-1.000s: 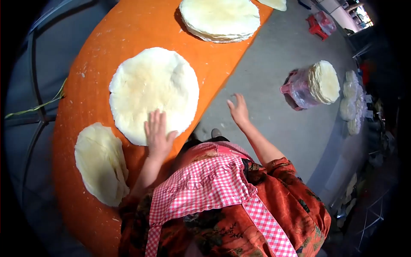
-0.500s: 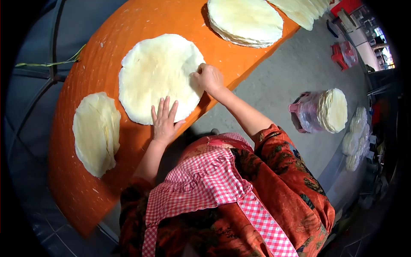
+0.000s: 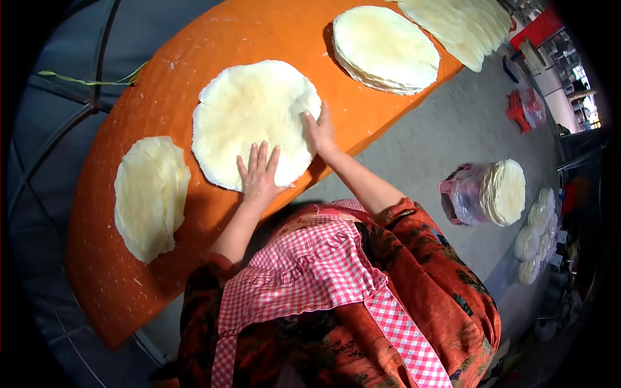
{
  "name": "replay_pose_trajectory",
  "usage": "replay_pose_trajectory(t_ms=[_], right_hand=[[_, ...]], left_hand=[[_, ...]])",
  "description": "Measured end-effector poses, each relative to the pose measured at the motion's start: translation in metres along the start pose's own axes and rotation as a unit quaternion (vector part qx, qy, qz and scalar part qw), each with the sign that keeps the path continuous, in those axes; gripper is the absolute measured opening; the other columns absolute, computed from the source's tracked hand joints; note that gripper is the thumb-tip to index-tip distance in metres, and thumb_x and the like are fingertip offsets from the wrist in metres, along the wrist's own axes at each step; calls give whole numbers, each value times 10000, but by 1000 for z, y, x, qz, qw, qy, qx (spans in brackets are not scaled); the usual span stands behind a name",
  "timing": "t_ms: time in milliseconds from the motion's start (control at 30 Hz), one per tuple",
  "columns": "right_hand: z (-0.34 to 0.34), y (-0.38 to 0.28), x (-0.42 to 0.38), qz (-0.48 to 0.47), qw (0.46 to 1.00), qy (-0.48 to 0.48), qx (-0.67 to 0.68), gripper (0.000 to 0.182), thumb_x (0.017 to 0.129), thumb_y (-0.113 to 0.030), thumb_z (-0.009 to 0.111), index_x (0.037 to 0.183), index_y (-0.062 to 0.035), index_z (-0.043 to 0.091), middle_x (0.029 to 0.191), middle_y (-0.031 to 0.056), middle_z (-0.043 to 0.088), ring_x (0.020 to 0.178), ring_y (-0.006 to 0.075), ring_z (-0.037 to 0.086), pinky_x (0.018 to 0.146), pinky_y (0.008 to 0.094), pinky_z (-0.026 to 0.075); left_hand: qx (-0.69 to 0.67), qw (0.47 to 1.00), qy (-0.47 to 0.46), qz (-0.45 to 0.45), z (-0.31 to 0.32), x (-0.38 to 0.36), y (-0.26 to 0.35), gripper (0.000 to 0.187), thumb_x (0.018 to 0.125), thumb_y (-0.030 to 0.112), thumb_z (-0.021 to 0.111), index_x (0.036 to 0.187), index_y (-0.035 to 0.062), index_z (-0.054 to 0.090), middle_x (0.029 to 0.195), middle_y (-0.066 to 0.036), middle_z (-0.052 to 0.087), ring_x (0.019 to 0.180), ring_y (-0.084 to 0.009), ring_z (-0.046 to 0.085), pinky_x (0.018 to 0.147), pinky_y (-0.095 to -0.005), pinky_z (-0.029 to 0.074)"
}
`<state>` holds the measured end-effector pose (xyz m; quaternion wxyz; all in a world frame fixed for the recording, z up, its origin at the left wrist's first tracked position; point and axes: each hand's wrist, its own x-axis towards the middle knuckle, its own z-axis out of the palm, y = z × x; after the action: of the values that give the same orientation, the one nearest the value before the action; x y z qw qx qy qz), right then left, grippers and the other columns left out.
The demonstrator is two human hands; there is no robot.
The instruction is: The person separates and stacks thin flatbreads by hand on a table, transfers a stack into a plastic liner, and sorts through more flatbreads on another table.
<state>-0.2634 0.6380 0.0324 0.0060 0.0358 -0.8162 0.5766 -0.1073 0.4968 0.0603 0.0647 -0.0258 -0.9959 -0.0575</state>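
A round stack of pale, thin flatbread-like sheets [image 3: 249, 107] lies on an orange-covered table in front of me. My left hand [image 3: 260, 178] rests flat on its near edge with the fingers spread. At the right edge, my right hand [image 3: 320, 132] has its thumb over the top sheet and its other fingers stretched along the outer rim. A shallow dent shows in the surface beside that thumb. To the left lies a folded pale sheet [image 3: 150, 197], with loose layers along its right side.
The orange tabletop [image 3: 155, 97] has a curved far edge. Another round stack [image 3: 387, 48] and fanned sheets [image 3: 456, 22] lie at the upper right. On the grey floor, a plastic-wrapped stool [image 3: 462, 194] bears a tall stack [image 3: 504, 193]. A red stool [image 3: 517, 111] stands farther back.
My right hand has gone from a pinch at the stack's right edge to stretched fingers along the rim. My left hand still lies flat. The whole view has shifted slightly.
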Motion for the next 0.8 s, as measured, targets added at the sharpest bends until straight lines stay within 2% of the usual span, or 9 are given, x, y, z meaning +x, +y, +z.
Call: replay_pose_trajectory(t_ms=[67, 100, 233, 400, 567, 667, 700, 733, 800], right_hand=[[-10, -6, 3, -4, 1000, -11, -7, 719, 887, -334, 584, 1392, 73, 274, 1435, 283, 310, 1349, 409, 293, 1113, 410, 250], [-10, -10, 5, -115, 982, 55, -141, 635, 884, -329, 590, 1366, 13, 360, 1435, 254, 328, 1356, 396, 286, 1104, 479, 235], [-9, -70, 22, -354, 867, -62, -345, 518, 890, -380, 565, 1317, -101, 475, 1454, 182, 348, 1391, 348, 244, 1062, 599, 212], [31, 1, 42, -313, 830, -137, -441, 619, 921, -483, 458, 1430, -141, 365, 1522, 137, 259, 1416, 342, 187, 1079, 611, 160], [31, 4, 47, -283, 800, -175, -500, 665, 928, -534, 395, 1482, -194, 257, 1561, 102, 163, 1437, 313, 129, 1076, 629, 150], [32, 2, 50, -256, 791, -192, -522, 662, 921, -555, 387, 1477, -216, 271, 1560, 86, 177, 1436, 307, 134, 1069, 639, 158], [31, -12, 49, -231, 773, -212, -552, 670, 914, -579, 379, 1479, -238, 265, 1560, 75, 183, 1437, 294, 142, 1059, 655, 164], [30, -27, 48, -210, 770, -225, -558, 635, 910, -571, 403, 1443, -234, 337, 1554, 64, 201, 1430, 278, 161, 1032, 684, 178], [37, -76, 38, -136, 779, -225, -570, 554, 890, -506, 520, 1302, -136, 499, 1433, 113, 401, 1314, 287, 381, 1009, 613, 307]], left_hand=[[7, 1000, -16, -3, -1, 2, 0, 1056, 575, 593, 770, 1445, 195, 323, 1488, -168, 276, 1405, -363, 196, 1044, -691, 124], [10, 1000, -17, -1, -1, 1, 1, 1054, 579, 598, 764, 1450, 208, 317, 1492, -167, 267, 1407, -365, 187, 1045, -693, 121], [1, 998, -61, 0, 7, 3, -2, 1009, 613, 638, 726, 1459, 279, 310, 1523, -167, 192, 1424, -374, 114, 1051, -708, 75], [-38, 996, -84, -8, 4, -2, -10, 1021, 589, 617, 753, 1457, 312, 310, 1539, -157, 149, 1430, -380, 67, 1046, -719, 26], [-72, 996, -52, 5, 12, -8, -16, 1024, 596, 627, 749, 1461, 316, 299, 1557, -162, 88, 1440, -372, -2, 1042, -722, -10], [-152, 987, -39, 45, 1, -23, -25, 892, 731, 555, 697, 1450, 169, 339, 1541, -183, 149, 1446, -347, 16, 1108, -627, -23], [-206, 976, -11, 70, -4, -38, -30, 757, 784, 500, 674, 1378, 95, 437, 1522, -181, 216, 1447, -327, 53, 1153, -529, 22], [-225, 965, 89, 100, -3, -59, -43, 590, 796, 424, 695, 1237, 59, 553, 1422, -171, 381, 1371, -338, 283, 1115, -471, 243], [-323, 933, 157, 8, -18, -115, -80, 377, 804, 313, 710, 1048, 44, 610, 1163, -147, 564, 1100, -321, 541, 932, -428, 432]])
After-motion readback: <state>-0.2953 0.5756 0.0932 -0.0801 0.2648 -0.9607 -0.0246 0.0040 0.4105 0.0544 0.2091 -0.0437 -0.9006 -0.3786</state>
